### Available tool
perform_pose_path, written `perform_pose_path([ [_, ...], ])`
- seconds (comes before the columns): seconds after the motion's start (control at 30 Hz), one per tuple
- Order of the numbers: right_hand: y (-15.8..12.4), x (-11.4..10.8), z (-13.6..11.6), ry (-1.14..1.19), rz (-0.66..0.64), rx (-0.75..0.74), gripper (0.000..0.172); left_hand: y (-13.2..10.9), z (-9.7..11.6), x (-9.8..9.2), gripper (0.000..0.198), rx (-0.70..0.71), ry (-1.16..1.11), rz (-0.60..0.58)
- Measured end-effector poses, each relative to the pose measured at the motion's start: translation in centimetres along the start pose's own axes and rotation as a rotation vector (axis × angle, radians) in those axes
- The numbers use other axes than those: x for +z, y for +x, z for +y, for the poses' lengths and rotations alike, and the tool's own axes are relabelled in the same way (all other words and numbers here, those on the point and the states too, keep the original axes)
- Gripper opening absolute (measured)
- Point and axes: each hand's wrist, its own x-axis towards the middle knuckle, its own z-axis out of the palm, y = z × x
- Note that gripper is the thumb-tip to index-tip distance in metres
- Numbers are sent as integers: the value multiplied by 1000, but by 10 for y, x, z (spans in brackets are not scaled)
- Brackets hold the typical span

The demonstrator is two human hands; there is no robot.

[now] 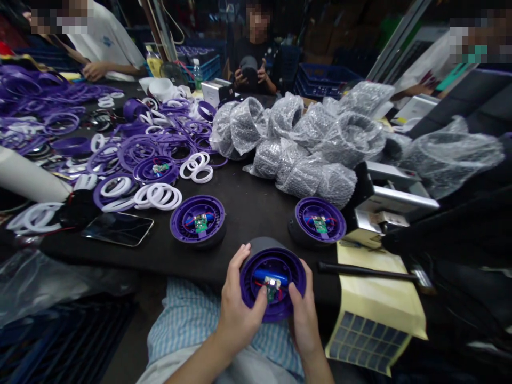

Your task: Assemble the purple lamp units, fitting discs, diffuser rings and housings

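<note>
Between my two hands I hold a round purple housing (248, 266) with a dark grey outer shell, its inside tilted toward me. Inside it lie a blue cylindrical battery (271, 276), a small green circuit board and red wires. My left hand (238, 304) grips the left rim, its thumb reaching in by the board. My right hand (306, 309) is closed round the right rim, thumb on the inner edge. Two similar housings stand on the black table, one ahead to the left (198, 220) and one ahead to the right (319, 220), both showing boards and blue batteries.
Bubble-wrapped parts (296, 144) are heaped at the back. Purple rings (140, 149) and white rings (160, 196) crowd the left, near a phone (119, 229). At right are a metal fixture (396, 200), a black-handled tool (366, 271) and yellow sheets (384, 298). Several people sit around.
</note>
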Motion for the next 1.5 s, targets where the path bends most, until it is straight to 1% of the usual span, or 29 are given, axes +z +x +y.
perform_pose_path([
  [0.07,0,3,-3,62,13,50,53,2,3,0,57,30,27,-11],
  [0.13,1,5,-6,129,-8,111,51,5,5,0,56,5,26,-26],
  [0.23,3,8,-8,217,-27,182,53,8,7,-1,55,-21,17,-52],
  [0.33,5,11,-11,258,3,194,52,10,5,-2,56,-1,14,-65],
  [0.43,6,12,-16,276,9,201,48,12,3,-3,57,-48,-22,-62],
  [0.57,7,12,-18,255,2,219,47,16,1,-6,58,-134,-88,-74],
  [0.77,9,14,-15,213,46,241,53,19,-7,-8,57,-180,-172,-85],
  [0.87,9,18,-15,160,50,238,56,20,-10,-8,56,-185,-206,-98],
  [1.0,8,20,-17,121,62,234,58,18,-10,-9,56,-186,-175,-97],
  [1.1,10,19,-16,107,48,236,59,17,-11,-11,58,-181,-151,-95],
  [1.2,10,18,-11,72,24,235,64,15,-13,-12,58,-172,-168,-102],
  [1.27,9,20,-7,42,28,212,67,12,-14,-11,58,-171,-190,-101],
  [1.37,9,21,-9,-34,81,100,66,8,-16,-11,58,-172,-244,-97],
  [1.43,12,13,-17,-89,98,9,62,11,-18,-15,56,-181,-382,-128],
  [1.5,16,-3,-31,-119,70,-75,59,21,-20,-24,52,-194,-603,-150],
])
